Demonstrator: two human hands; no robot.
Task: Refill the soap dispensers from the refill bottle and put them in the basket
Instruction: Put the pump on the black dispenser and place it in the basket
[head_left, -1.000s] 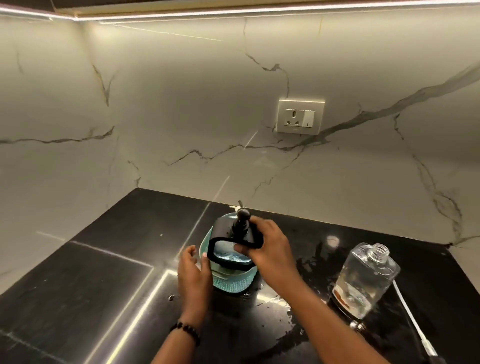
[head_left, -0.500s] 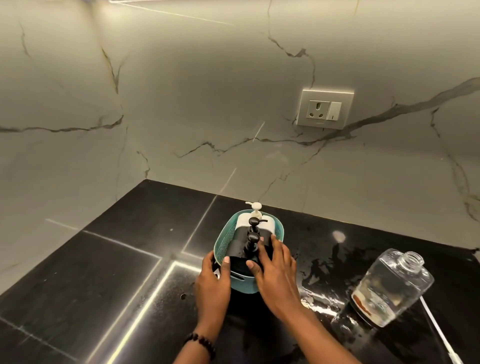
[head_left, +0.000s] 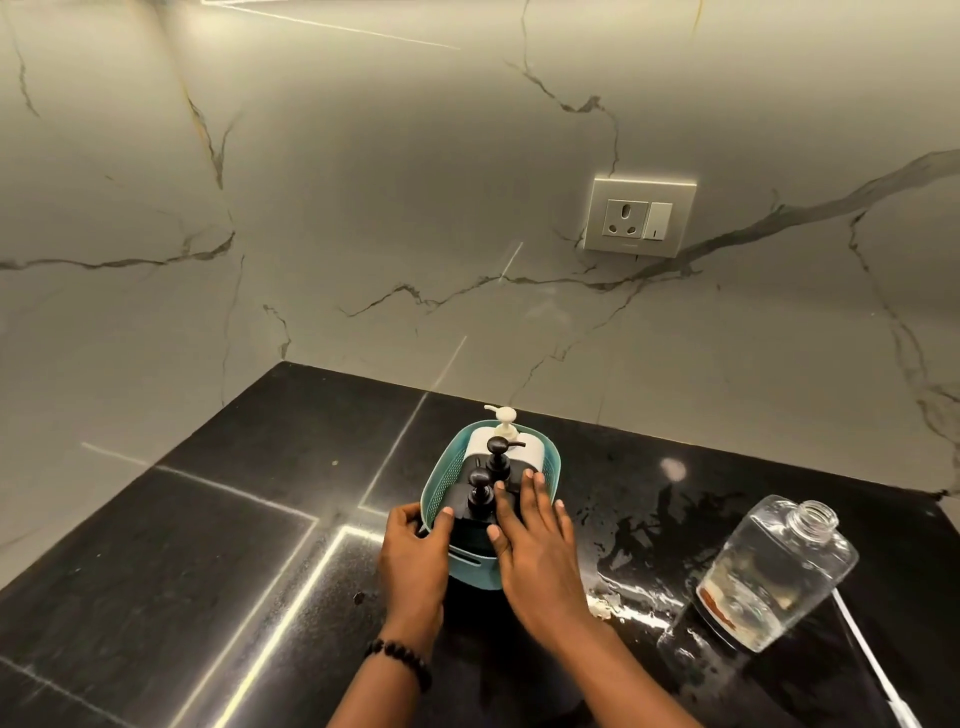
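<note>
- The black dispenser (head_left: 475, 512), held above the teal basket (head_left: 441, 480) a second earlier, sat down inside it.
- The right hand (head_left: 535, 540) let go of the pump and lay flat with fingers straight on the dispenser.
- The left hand (head_left: 415, 551) gripped the basket's near rim.

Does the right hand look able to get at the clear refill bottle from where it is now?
Probably yes. The right hand lies flat on the dispensers in the basket and holds nothing. Only wet countertop lies between it and the uncapped refill bottle on its own side.
</note>
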